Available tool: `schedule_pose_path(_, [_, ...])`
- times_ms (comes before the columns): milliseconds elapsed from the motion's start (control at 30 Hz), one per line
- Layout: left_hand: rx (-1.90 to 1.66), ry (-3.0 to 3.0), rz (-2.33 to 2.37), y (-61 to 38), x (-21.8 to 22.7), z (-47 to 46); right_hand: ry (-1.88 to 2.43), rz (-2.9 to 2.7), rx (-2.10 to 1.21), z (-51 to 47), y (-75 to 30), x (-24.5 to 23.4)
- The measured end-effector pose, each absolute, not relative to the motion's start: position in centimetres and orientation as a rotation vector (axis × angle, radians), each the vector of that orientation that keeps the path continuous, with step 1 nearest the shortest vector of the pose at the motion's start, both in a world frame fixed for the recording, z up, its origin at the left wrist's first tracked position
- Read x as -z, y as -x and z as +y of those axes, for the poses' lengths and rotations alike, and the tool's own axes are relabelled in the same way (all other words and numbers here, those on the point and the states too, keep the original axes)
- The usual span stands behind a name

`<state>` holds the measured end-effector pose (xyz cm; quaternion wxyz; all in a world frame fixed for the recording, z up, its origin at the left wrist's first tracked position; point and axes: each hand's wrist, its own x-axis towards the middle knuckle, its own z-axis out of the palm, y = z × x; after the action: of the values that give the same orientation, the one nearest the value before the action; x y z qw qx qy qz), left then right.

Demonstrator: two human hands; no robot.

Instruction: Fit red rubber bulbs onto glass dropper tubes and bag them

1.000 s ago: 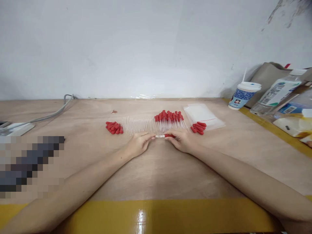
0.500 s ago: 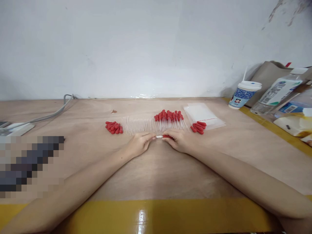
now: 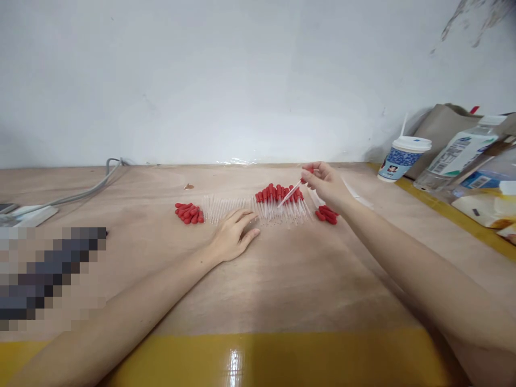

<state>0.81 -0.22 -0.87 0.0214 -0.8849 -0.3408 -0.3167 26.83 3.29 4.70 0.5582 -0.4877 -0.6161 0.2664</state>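
My right hand is raised over the table, pinching an assembled dropper by its red bulb, glass tip pointing down-left toward a row of finished droppers with red bulbs. My left hand rests on the table with fingers spread, holding nothing, its fingertips near a row of bare clear glass tubes. A small heap of loose red bulbs lies left of the tubes. Another heap of red bulbs lies under my right wrist.
A clear plastic bag lies behind my right hand. At the right stand a paper cup with a straw, a plastic bottle and packages. A grey cable runs at far left. Yellow tape edges the table front.
Both hands held one dropper between them at the table's middle. My right hand has lifted it up and right over the finished row; my left hand let go and opened flat.
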Motion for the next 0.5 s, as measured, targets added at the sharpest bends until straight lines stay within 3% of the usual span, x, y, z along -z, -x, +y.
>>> schedule_pose_path(233, [0.887,2.714,-1.213,-0.7,1.4,0.0,1.673,-1.81,-0.26,7.8,-27.2,-3.5])
schedule_pose_path(500, [0.915,2.745,-1.184,-0.6,1.5,0.1,1.805,-1.882,-0.047,7.9,-26.1,-2.6])
